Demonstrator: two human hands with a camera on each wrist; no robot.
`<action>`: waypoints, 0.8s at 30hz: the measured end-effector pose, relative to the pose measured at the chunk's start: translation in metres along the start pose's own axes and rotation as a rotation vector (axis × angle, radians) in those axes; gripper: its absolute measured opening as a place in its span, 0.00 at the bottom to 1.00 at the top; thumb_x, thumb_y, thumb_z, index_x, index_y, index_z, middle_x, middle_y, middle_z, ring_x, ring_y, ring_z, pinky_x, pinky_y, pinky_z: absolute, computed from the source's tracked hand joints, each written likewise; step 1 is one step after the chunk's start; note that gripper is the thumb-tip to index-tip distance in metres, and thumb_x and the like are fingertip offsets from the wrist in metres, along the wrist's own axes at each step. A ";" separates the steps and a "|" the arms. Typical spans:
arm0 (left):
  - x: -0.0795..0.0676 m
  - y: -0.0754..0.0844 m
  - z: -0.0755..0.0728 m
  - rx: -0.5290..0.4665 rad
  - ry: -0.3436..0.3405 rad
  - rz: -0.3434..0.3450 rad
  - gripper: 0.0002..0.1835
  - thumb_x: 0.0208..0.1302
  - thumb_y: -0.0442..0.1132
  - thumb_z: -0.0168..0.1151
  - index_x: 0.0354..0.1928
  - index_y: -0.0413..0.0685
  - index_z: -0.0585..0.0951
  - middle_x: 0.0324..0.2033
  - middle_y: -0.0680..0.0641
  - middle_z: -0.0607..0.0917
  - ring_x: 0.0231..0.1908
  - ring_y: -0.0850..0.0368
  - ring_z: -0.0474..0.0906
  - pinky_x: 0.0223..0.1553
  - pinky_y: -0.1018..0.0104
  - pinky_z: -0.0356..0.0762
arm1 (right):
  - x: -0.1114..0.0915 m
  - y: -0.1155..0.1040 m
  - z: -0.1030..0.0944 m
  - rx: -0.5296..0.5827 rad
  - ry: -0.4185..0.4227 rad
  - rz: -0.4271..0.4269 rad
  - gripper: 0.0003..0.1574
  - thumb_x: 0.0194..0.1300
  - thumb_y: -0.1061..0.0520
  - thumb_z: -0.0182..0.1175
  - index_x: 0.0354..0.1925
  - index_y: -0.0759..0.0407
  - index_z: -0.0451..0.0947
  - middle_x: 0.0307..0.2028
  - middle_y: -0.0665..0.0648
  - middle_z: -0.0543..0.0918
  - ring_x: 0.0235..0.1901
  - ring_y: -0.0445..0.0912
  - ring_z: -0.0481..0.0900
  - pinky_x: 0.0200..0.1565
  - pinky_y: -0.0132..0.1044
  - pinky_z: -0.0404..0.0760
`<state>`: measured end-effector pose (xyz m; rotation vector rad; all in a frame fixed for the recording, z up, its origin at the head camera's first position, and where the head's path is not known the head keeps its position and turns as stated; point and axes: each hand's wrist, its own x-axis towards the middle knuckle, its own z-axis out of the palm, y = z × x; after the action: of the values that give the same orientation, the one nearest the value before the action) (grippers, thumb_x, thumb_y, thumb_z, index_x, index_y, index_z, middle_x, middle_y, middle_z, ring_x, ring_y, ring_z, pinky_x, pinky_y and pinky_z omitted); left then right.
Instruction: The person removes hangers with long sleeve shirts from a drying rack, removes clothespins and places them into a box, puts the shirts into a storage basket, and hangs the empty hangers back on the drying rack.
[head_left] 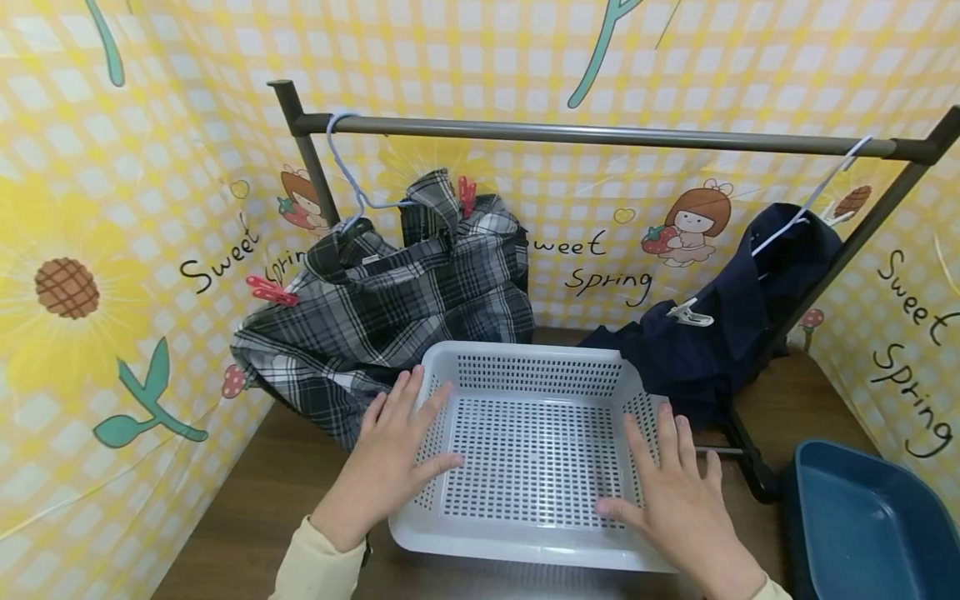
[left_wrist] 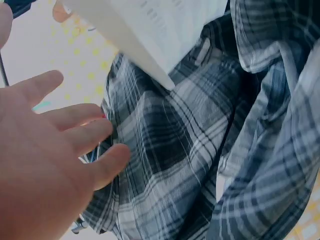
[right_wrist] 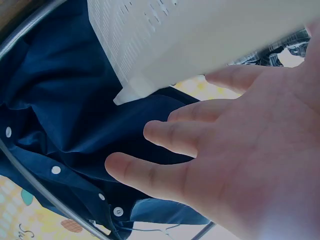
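“Below the dark rail (head_left: 600, 134), where is the basket?”

“The pale grey basket (head_left: 525, 547) lies in front of the hanging clothes, between the person's two hands; its slotted floor is bare, and its far edge overlaps the view of both garments.”

“And the hands themselves?”

“The left hand (head_left: 396, 454) is at the basket's left side, fingers spread and thumb held out over the inside; the right hand (head_left: 681, 496) mirrors it at the right side, fingers also apart; neither pinches anything, though I cannot tell whether any fingertip touches the plastic.”

“What lies nearest to each?”

“Beside the left, the black, grey and white plaid shirt (head_left: 420, 292), hung on a light blue hanger (head_left: 362, 199); one red clip (head_left: 273, 291) sits at its left shoulder, another red clip (head_left: 467, 196) near the collar; beyond the right, a navy garment (head_left: 690, 358) with a white clip (head_left: 692, 316) on it; the right wrist view shows its white buttons (right_wrist: 56, 170).”

“Anything farther right?”

“A dark blue tub (head_left: 862, 533), well apart from the basket; wooden tabletop (head_left: 232, 508) shows along the left.”
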<state>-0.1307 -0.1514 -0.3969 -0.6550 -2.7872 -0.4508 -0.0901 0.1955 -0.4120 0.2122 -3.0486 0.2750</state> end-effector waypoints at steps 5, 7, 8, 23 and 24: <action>0.006 -0.015 -0.013 0.008 0.153 0.067 0.41 0.60 0.59 0.61 0.71 0.54 0.59 0.70 0.40 0.54 0.69 0.44 0.46 0.62 0.39 0.44 | 0.000 0.002 -0.002 0.022 -0.017 0.016 0.71 0.42 0.13 0.47 0.73 0.53 0.49 0.71 0.68 0.33 0.68 0.65 0.29 0.53 0.75 0.37; 0.008 -0.022 -0.019 0.013 0.209 0.084 0.40 0.60 0.57 0.62 0.71 0.52 0.60 0.69 0.39 0.56 0.69 0.43 0.49 0.62 0.39 0.45 | 0.000 0.003 -0.002 0.017 -0.020 0.021 0.71 0.43 0.13 0.46 0.73 0.53 0.49 0.71 0.69 0.34 0.68 0.66 0.31 0.53 0.75 0.39; 0.009 -0.026 -0.022 0.014 0.232 0.089 0.40 0.60 0.56 0.62 0.71 0.51 0.61 0.69 0.39 0.57 0.68 0.43 0.50 0.62 0.39 0.45 | 0.000 0.004 -0.002 0.016 -0.022 0.024 0.71 0.43 0.13 0.46 0.73 0.53 0.49 0.71 0.69 0.34 0.68 0.67 0.32 0.53 0.76 0.39; 0.021 -0.079 -0.075 0.022 0.745 0.126 0.30 0.67 0.58 0.50 0.58 0.40 0.75 0.60 0.35 0.71 0.58 0.35 0.65 0.54 0.37 0.56 | 0.001 0.021 0.005 0.071 -0.088 0.196 0.65 0.56 0.30 0.60 0.73 0.62 0.39 0.67 0.80 0.38 0.61 0.78 0.47 0.48 0.75 0.55; 0.022 -0.083 -0.077 0.018 0.775 0.117 0.30 0.67 0.57 0.50 0.58 0.39 0.75 0.60 0.35 0.71 0.58 0.35 0.65 0.53 0.37 0.56 | 0.001 0.022 0.006 0.078 -0.098 0.204 0.64 0.58 0.32 0.61 0.73 0.63 0.39 0.66 0.81 0.40 0.60 0.78 0.50 0.47 0.74 0.58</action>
<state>-0.1758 -0.2401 -0.3389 -0.4932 -2.0098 -0.5163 -0.0950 0.2157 -0.4212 -0.0845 -3.1623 0.4087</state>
